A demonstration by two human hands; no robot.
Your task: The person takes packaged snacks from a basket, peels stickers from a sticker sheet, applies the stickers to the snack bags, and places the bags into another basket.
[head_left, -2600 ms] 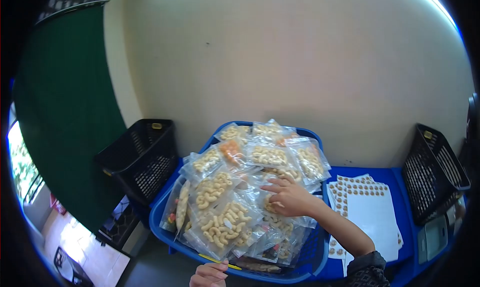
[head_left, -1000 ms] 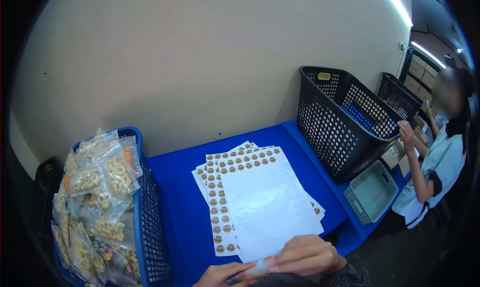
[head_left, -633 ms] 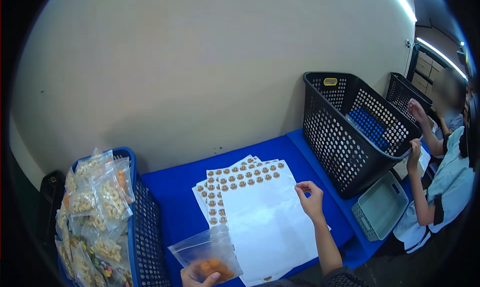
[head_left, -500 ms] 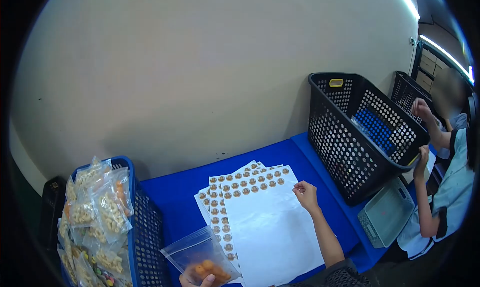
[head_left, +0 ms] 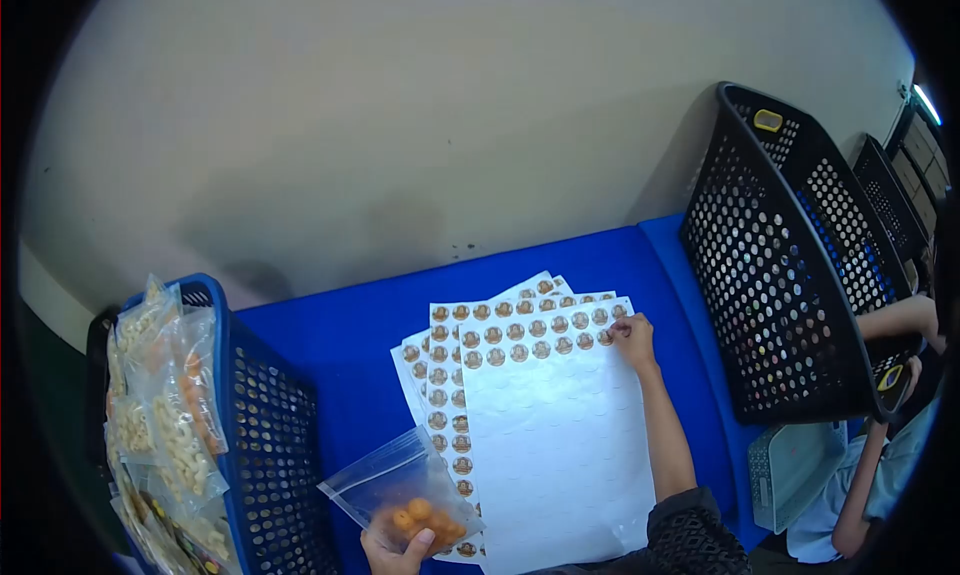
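My left hand [head_left: 405,553] holds a clear zip bag [head_left: 375,472] by its lower part, thumb in front. Inside the bag several round orange snack balls [head_left: 418,515] lie at the bottom. My right hand [head_left: 634,341] pinches at a round brown sticker [head_left: 606,338] at the right end of the second row on the top sheet. That white sticker sheet [head_left: 555,435] has two rows of stickers along its top; below them its surface is bare. More sticker sheets [head_left: 438,375] lie fanned underneath. Whether the sticker has lifted off the sheet I cannot tell.
On the left, a blue basket [head_left: 270,425] is heaped with filled snack bags [head_left: 165,415]. A tall black basket [head_left: 760,275] stands at the right on the blue-covered table [head_left: 350,325]. A grey-green tray [head_left: 800,475] and another person's arm [head_left: 895,320] are beside it.
My right hand has moved from beside the sheet's upper right edge onto the last sticker of the second row. The view has turned; the other person's hand has lowered to the black basket.
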